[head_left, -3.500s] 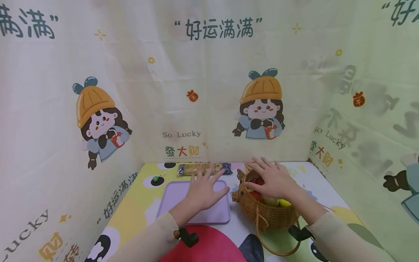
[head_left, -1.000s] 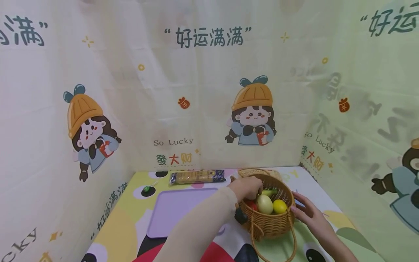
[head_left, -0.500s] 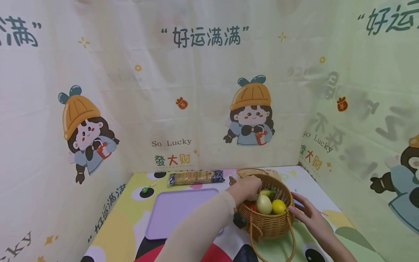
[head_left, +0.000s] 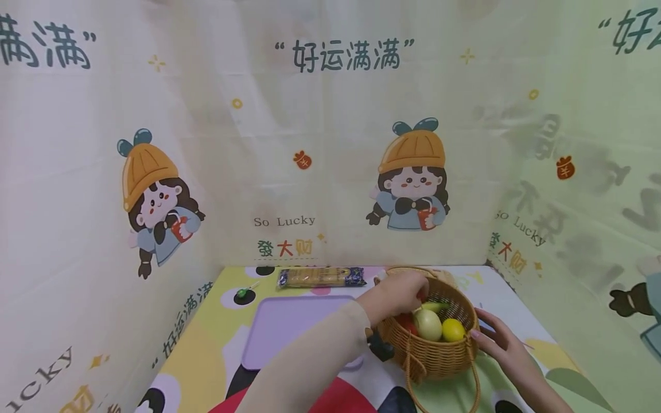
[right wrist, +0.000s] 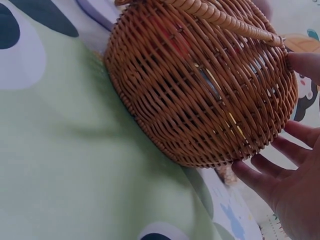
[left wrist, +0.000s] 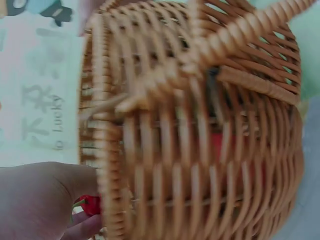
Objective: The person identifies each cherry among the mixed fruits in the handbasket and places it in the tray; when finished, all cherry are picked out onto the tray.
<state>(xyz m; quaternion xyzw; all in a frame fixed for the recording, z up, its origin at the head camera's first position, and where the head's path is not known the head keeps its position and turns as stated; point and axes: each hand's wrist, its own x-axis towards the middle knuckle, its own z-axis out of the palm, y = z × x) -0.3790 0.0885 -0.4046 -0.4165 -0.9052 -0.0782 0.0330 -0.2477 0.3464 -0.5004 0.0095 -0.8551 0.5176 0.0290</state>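
Note:
My left hand is at the left rim of the round wicker basket, fingers curled down. In the left wrist view its fingers pinch a small glossy red piece with a green stem, partly hidden by the rim. My right hand rests its spread fingertips on the outside of the basket, thumb near the rim. In the basket lie a pale onion-like ball, a yellow lemon-like fruit, a green-yellow long piece and a red piece.
A lilac tray lies left of the basket, partly under my left sleeve. Behind it is a long clear packet with dark blue ends. A small green object sits at the far left. The basket's rope handle hangs at the front.
Both hands have gone from hovering over tray and basket to the basket: left reaching in, right at its side. Lately the left hand has risen slightly, with red showing at its fingers.

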